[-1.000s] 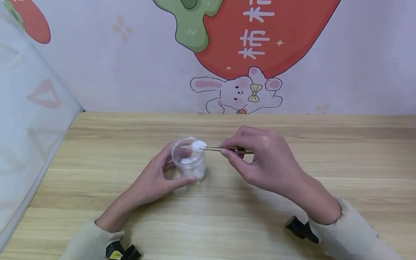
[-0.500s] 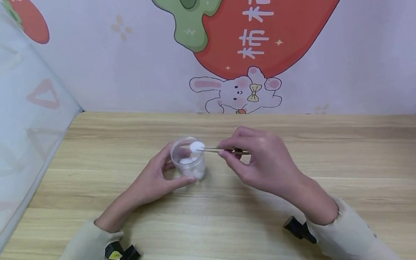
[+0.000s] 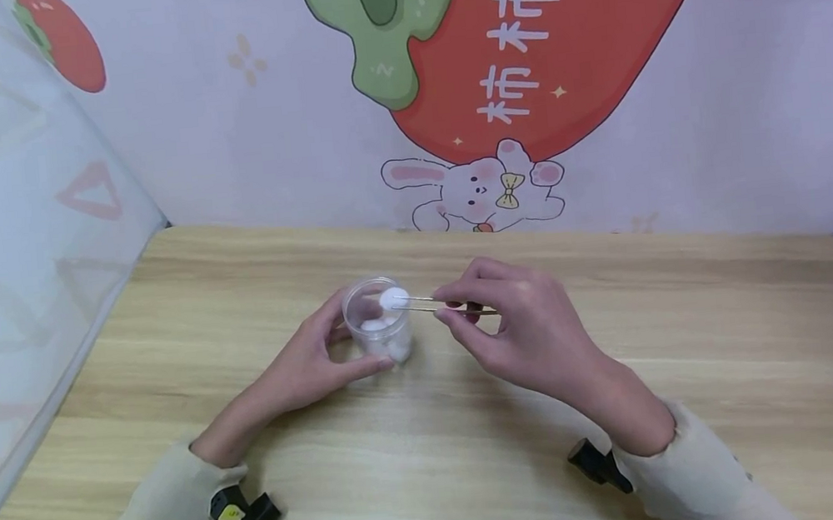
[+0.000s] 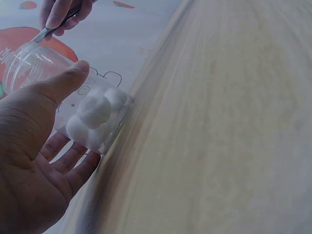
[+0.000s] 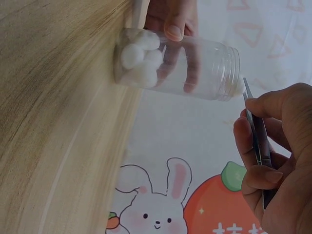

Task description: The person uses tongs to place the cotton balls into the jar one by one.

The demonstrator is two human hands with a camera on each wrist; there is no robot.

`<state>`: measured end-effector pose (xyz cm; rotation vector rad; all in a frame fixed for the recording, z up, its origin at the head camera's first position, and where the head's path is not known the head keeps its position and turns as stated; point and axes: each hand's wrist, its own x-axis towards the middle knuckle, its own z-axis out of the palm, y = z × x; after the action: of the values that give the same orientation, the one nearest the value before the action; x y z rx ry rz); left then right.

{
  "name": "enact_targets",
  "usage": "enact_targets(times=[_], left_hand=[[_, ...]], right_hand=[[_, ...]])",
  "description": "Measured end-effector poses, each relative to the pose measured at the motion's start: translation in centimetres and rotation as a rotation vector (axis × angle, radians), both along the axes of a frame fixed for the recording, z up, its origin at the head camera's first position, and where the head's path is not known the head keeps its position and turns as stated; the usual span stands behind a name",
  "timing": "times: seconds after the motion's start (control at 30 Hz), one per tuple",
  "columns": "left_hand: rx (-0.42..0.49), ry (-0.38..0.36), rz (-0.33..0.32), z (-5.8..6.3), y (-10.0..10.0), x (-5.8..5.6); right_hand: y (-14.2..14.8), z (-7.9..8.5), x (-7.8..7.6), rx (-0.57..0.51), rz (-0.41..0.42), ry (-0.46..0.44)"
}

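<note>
A clear plastic jar (image 3: 376,307) stands upright on the table, with several white cotton balls (image 4: 95,109) at its bottom. My left hand (image 3: 311,358) holds the jar from the left, thumb on the near side and fingers round the far side. Metal tweezers (image 5: 258,139) are pinched in my right hand (image 3: 535,315), to the right of the jar. Their two prongs stand apart, tips at the jar's mouth. One cotton ball (image 3: 394,298) is at those tips, by the right rim. Whether the prongs still grip it, I cannot tell.
The wood-grain table (image 3: 437,476) runs back to a printed cloth (image 3: 223,128) with a persimmon and rabbit drawing. Another pale cloth (image 3: 20,206) hangs along the left edge. Small black devices (image 3: 598,464) sit at both sleeve cuffs.
My right hand has moved slightly left, bringing the cotton ball from the jar's right rim further over its mouth. The tweezers' prongs have spread wider. My left hand keeps its hold on the jar.
</note>
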<state>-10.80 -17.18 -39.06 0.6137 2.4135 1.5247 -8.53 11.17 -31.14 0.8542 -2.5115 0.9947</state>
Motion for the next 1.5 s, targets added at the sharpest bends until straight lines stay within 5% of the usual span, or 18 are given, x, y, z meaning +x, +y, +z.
enact_targets(times=[0.73,1.13,1.3,1.5], left_hand=[[0.005,-0.002,0.005,0.1,0.1,0.1],[0.002,0.003,-0.004,0.0,0.3,0.4],[-0.004,0.004,0.004,0.0,0.2,0.4],[-0.011,0.006,0.006,-0.2,0.0,0.2]], right_hand=[[-0.1,-0.1,0.4,-0.014,-0.007,0.011],[1.9,-1.2,0.8,-0.038,-0.162,0.023],[2.8,-2.0,0.9,-0.07,-0.182,-0.063],[3.5,-2.7,1.3,-0.12,-0.231,-0.312]])
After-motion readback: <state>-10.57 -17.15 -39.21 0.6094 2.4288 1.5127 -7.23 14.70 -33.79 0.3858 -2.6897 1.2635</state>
